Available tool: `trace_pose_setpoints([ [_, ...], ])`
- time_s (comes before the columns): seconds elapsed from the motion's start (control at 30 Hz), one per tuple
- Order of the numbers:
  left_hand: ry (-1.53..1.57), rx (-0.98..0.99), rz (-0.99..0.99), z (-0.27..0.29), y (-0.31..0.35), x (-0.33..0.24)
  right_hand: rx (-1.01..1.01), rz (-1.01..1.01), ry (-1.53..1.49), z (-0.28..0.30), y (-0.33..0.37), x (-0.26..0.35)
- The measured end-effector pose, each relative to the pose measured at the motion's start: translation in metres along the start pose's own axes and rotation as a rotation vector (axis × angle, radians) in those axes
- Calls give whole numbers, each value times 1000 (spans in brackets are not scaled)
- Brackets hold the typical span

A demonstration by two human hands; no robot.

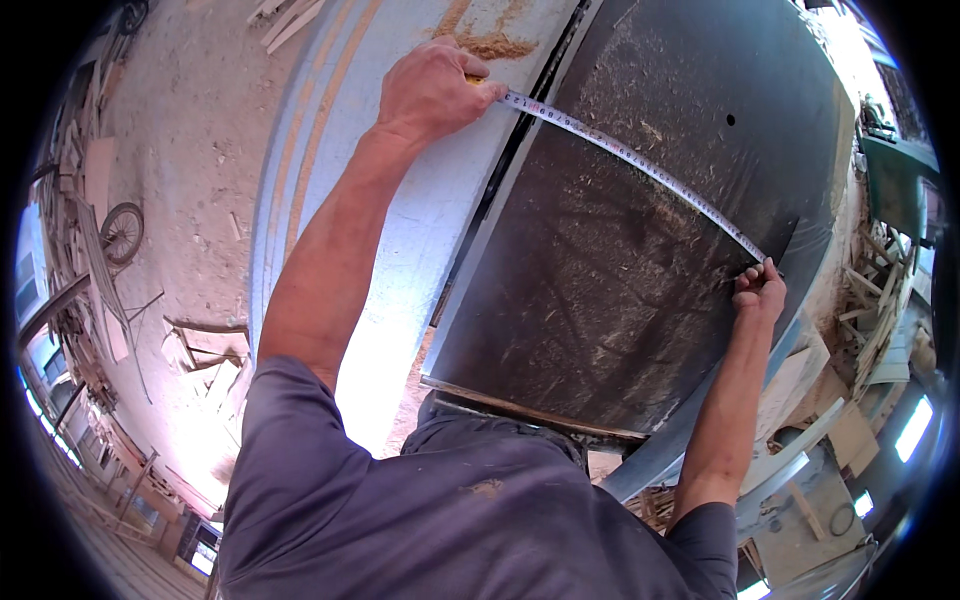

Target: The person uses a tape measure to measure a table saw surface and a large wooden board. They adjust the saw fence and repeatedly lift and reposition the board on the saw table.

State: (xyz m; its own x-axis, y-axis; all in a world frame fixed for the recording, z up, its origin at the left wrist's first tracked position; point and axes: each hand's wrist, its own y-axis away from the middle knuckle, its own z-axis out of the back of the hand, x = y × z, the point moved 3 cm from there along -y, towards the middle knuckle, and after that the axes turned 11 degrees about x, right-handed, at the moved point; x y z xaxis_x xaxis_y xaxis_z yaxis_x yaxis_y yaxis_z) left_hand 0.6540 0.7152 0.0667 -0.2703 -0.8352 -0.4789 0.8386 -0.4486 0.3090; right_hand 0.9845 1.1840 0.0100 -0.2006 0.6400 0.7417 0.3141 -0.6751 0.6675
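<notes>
A white tape measure [640, 163] is stretched across a dark, sawdust-strewn tabletop [600, 290], slanting from upper left down to the right. At its left end my left hand [432, 88] is closed around the case, of which only a bit of yellow shows between the fingers. That hand is over the pale metal table section [420, 210], left of a long dark slot [520, 130]. My right hand [760, 291] pinches the other end of the blade near the dark top's right side, its fingers curled.
A pile of sawdust [497, 46] lies beyond my left hand. A small round hole [731, 120] pierces the dark top. Wood scraps [205, 355] and a spoked wheel [122, 234] are on the left. More offcuts [880, 290] heap up at the right.
</notes>
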Motion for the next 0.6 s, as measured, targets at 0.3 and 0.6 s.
trace_pose_setpoints([
  [0.3,20,33,-7,4,-4,0,40,-17,-54,2,3,-1],
  [0.6,87,159,53,9,-9,0,61,-62,-82,7,8,-4],
])
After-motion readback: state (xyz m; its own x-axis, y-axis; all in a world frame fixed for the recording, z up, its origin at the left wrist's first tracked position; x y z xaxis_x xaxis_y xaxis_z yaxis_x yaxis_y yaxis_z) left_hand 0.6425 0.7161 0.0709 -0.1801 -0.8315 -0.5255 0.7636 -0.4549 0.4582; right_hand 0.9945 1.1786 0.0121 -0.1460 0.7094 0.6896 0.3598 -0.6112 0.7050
